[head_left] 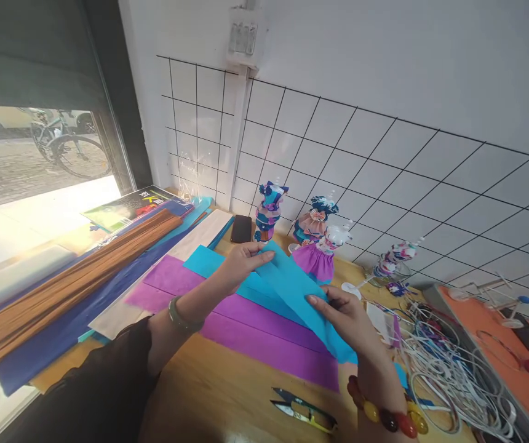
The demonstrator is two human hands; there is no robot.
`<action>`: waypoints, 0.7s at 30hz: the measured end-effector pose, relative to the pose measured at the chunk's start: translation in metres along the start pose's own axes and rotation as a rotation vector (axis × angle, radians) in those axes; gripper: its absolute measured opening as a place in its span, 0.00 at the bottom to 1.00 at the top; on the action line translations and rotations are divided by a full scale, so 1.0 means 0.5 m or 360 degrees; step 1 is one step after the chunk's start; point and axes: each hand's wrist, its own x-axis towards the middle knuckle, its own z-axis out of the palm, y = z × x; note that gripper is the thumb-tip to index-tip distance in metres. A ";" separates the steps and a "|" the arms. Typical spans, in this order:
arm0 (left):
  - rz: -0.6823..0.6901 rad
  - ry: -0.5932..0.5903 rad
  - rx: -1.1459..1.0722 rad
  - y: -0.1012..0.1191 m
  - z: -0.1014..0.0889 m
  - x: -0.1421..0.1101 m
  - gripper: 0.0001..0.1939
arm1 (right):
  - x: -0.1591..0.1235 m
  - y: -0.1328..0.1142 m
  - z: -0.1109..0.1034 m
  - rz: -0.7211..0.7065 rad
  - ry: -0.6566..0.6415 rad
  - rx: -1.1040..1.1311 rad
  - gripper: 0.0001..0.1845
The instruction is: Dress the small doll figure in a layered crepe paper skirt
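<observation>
A strip of turquoise paper or thin cloth [292, 286] is stretched between my two hands above the table. My left hand [245, 264] pinches its far left end between thumb and fingers. Lower down on the right, my right hand [344, 312] grips the strip near its other end, thumb on top. Beneath it lie another turquoise strip [203, 261] and a wide purple sheet [264, 344], both flat with fold lines. Thread snips [304, 410] with a yellow and green handle rest on the wood near my right forearm.
Small dress forms in ruffled outfits, one with a purple skirt [313, 261], stand along the grid wall. A black phone [241, 229] lies behind my left hand. Brown pleated material [84, 277] and blue sheets fill the left. Tangled white cords [444, 363] lie at right beside an orange surface [486, 326].
</observation>
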 end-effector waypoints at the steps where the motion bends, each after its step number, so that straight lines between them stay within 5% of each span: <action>1: -0.0027 0.0023 -0.0010 -0.001 -0.002 0.002 0.14 | -0.002 0.002 -0.008 0.0038 0.0026 0.0006 0.17; 11: 0.0063 0.0221 -0.0054 0.001 -0.032 0.016 0.15 | -0.018 0.000 -0.045 0.0153 -0.0021 -0.0030 0.18; 21: 0.0059 0.0294 0.0011 -0.002 -0.038 0.025 0.16 | 0.011 0.015 -0.021 0.0089 -0.0151 0.0016 0.18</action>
